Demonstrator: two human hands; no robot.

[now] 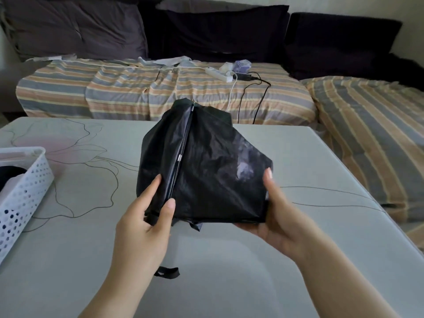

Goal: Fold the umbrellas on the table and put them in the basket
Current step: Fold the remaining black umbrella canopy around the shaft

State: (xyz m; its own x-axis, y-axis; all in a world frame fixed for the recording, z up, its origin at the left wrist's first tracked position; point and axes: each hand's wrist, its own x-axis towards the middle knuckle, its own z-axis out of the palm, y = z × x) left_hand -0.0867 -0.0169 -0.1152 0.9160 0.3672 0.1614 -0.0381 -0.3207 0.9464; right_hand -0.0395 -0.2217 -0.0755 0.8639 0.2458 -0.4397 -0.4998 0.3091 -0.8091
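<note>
In the centre of the frame you hold a collapsed black fabric umbrella (206,166) above the pale grey tabletop with a thin line drawing of flowers (298,226). Its canopy hangs loose and wrinkled, not yet wrapped, and one dark rib with a small silver joint runs along it from the near end to the far tip, which points away from you toward the top of the frame.

Your left hand (146,223) grips the near left part of the umbrella: the thumb lies over the fabric beside the rib and the fingers curl round the left edge. Your right hand (275,216) holds the lower right part of the canopy, with the thumb up along the right side and the palm underneath; this hand is a little blurred. A short black strap loop (167,271) shows below your left forearm, just above the tabletop.

At the left edge of the frame stands a white perforated plastic basket (25,191) on the tabletop, well apart from the umbrella. Something dark lies inside it, but you cannot tell what it is.

Behind the tabletop, across the upper part of the frame, there is a sofa with a striped orange, grey and yellow cover (128,92) and dark cushions (75,26). A white power strip (219,74) with black cables lies on this cover.
</note>
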